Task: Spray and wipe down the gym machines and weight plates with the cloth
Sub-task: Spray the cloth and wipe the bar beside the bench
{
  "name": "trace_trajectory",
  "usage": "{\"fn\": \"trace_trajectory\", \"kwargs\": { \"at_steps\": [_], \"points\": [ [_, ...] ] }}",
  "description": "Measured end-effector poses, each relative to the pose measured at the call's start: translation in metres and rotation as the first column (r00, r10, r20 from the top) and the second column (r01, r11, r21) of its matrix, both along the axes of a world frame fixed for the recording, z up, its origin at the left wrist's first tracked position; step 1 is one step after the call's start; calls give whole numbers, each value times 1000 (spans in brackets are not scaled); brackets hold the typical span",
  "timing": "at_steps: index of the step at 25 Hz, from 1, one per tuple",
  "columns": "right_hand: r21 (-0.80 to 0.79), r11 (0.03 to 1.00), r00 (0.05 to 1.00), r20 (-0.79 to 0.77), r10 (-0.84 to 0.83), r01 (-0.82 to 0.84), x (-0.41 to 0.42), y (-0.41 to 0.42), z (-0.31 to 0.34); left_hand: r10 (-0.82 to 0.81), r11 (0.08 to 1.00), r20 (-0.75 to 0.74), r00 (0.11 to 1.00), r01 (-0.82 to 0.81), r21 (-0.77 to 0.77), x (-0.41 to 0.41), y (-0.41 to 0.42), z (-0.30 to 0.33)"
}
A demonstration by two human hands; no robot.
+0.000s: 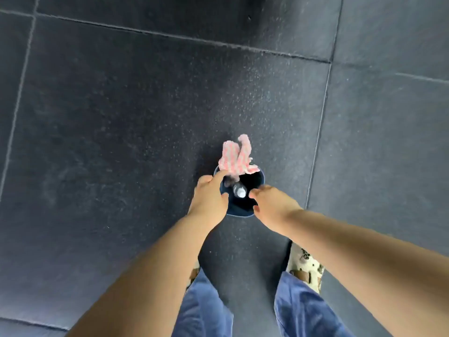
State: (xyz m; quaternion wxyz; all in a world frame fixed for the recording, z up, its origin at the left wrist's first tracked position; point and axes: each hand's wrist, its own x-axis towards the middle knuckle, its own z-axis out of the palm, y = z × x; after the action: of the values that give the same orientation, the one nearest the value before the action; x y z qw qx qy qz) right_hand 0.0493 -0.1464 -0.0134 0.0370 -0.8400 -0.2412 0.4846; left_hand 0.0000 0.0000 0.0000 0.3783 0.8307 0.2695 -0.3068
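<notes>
A small dark blue bucket (pixel 239 209) stands on the floor right in front of my feet. A pink and white striped cloth (pixel 235 155) hangs over its far rim. The white top of a spray bottle (pixel 240 190) shows inside the bucket. My left hand (pixel 208 196) reaches over the bucket's left rim, its fingers touching the lower end of the cloth; I cannot tell whether they grip it. My right hand (pixel 272 205) hovers at the right rim with its fingers pointing toward the bottle and holds nothing.
The floor is dark speckled rubber tiles (pixel 145 117) with pale seams. My legs in blue jeans (pixel 204 310) and a patterned shoe (pixel 305 263) are at the bottom. No gym machine or weight plate is in view.
</notes>
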Motion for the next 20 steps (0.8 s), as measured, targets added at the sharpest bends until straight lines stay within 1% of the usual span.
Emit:
{"fn": "trace_trajectory", "kwargs": {
  "at_steps": [1,2,4,6,9,11,12,13,15,16,18,20],
  "points": [
    [-40,998,999,-12,40,-40,-3,8,-13,2,1000,7,1000,-2,19,4,1,-13],
    [-59,997,998,19,59,-58,-6,12,-28,20,999,16,1000,-20,39,9,3,-23],
    [-120,982,987,56,150,-143,-11,22,-50,28,999,-2,1000,-28,26,24,9,-41],
    [-157,966,972,82,222,-207,-10,32,-68,-39,999,-21,999,40,13,35,10,-57],
    [-185,934,943,79,324,-305,-5,45,-88,-139,986,3,990,138,-91,45,12,-74],
    [-159,929,934,72,350,-335,-6,49,-89,-89,988,61,994,96,-120,48,10,-72],
    [-134,941,943,77,324,-312,-3,51,-82,-35,993,85,996,45,-107,48,10,-64],
    [-98,962,961,84,262,-254,-1,50,-71,40,995,108,993,-29,-99,48,11,-52],
    [-14,994,991,77,109,-108,1,43,-29,191,976,134,972,-174,-131,50,14,-17],
    [32,998,997,57,56,-58,0,38,-6,231,967,133,964,-212,-144,49,14,1],
    [167,986,997,58,-41,31,6,27,52,211,972,145,967,-193,-130,54,19,52],
    [297,942,980,67,-185,157,19,15,124,176,980,223,959,-149,-133,59,24,115]
  ]
}}
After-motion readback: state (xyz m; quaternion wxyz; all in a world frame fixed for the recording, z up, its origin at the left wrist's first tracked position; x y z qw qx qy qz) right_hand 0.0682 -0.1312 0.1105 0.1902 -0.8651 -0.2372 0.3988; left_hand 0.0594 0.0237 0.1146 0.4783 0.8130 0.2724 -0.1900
